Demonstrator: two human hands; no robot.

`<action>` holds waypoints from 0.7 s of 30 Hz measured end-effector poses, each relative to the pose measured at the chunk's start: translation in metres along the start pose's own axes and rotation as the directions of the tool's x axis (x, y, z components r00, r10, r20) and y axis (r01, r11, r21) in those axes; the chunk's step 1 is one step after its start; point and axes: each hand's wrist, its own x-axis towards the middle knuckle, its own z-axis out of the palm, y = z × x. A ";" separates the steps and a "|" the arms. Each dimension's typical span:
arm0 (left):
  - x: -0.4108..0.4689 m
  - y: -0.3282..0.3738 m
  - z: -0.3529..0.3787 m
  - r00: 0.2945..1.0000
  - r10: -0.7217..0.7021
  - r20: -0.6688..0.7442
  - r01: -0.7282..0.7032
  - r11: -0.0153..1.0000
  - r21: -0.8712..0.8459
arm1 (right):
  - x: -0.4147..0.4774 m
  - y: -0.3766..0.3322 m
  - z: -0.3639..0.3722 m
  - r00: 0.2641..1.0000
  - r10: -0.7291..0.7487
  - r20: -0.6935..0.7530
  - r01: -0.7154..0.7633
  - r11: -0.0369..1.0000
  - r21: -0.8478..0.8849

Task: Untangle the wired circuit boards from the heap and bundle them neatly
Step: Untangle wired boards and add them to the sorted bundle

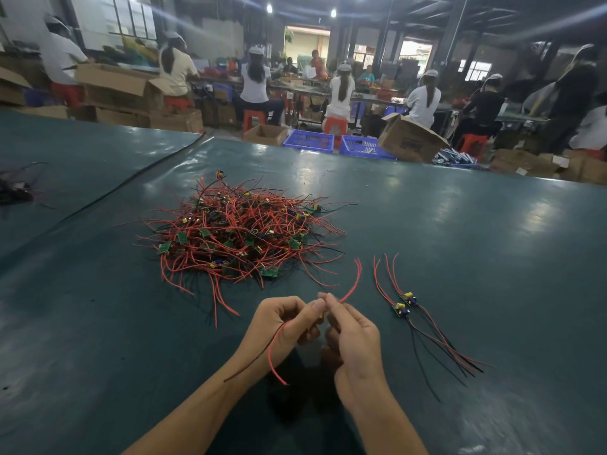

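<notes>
While left hand (285,323) and right hand (351,336) both pinch-grip one wired board (320,316) near the heap (236,231), step looks like wire-straightening; next it needs laying parallel beside the two sorted boards (405,305) on the surface (492,241).

The table cover (460,224) is plain dark teal with pale glare patches. The heap (236,231) is mostly red wire with a few black strands, green boards, and yellow and blue parts dotted through it. On my held board (320,316) only a yellow part shows; red leads come off 1 end, 1 red and 1 black lead off the other. The 2 sorted boards (404,305) on my right are dark, each with a yellow and a blue part, red leads at the far end, red plus black at the near end. On my left is a black cable (131,178). Beyond the table: blue lattice crates (308,139), brown cardboard boxes (410,139), red-orange stools (335,124).
</notes>
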 end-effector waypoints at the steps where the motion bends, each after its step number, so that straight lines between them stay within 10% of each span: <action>1: 0.000 0.001 0.000 1.000 -0.009 0.001 0.009 1.000 -0.008 | 0.001 -0.003 -0.001 0.999 0.007 -0.032 -0.006 1.000 0.028; 21: 0.006 0.008 -0.006 0.942 -0.310 -0.130 0.221 0.863 -0.454 | 0.010 -0.029 -0.032 0.964 -0.200 -0.176 0.242 0.934 0.264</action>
